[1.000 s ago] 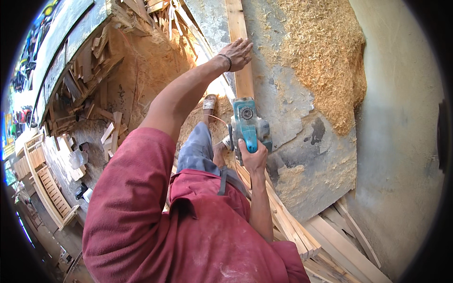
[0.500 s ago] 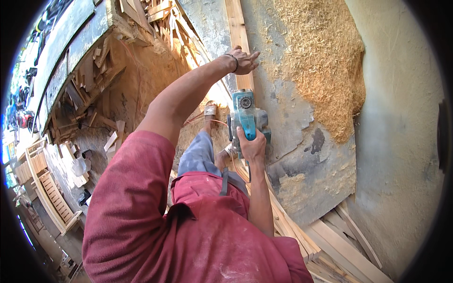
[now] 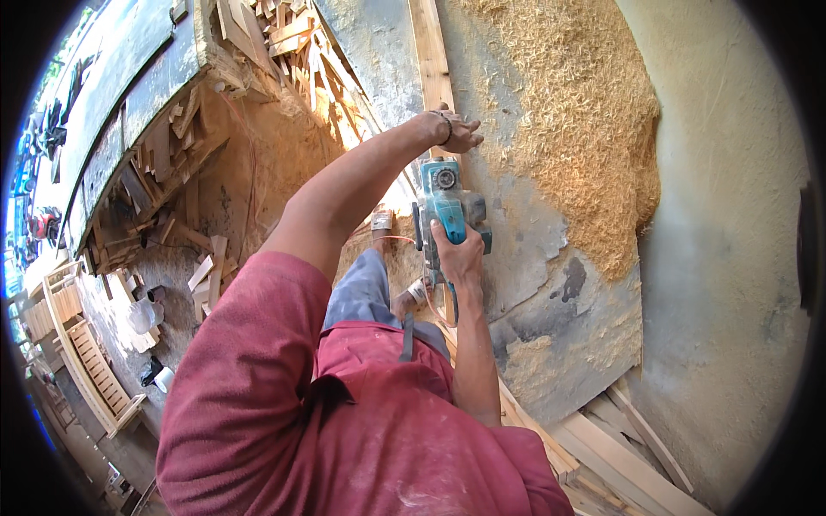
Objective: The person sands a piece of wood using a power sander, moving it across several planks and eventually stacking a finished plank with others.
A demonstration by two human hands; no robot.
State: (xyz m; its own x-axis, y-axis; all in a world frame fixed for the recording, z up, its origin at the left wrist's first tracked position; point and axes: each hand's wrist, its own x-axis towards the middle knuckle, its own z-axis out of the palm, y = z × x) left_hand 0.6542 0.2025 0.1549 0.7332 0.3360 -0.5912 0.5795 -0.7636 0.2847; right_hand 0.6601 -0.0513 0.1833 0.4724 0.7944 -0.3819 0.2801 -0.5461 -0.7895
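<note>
Gripping the handle of a blue-and-grey electric hand planer (image 3: 445, 206), the right hand (image 3: 463, 256) has its fingers closed round it, thumb along the left side. The planer sits over a long, pale-brown wooden board (image 3: 430, 56) running lengthwise on a worn grey tabletop (image 3: 551, 378). Just ahead of the planer, the left hand (image 3: 460, 136) is partly open over the board, fingers loosely spread, grasping nothing; whether it touches the wood I cannot tell. Curly golden wood shavings (image 3: 585, 129) lie heaped to the board's right.
</note>
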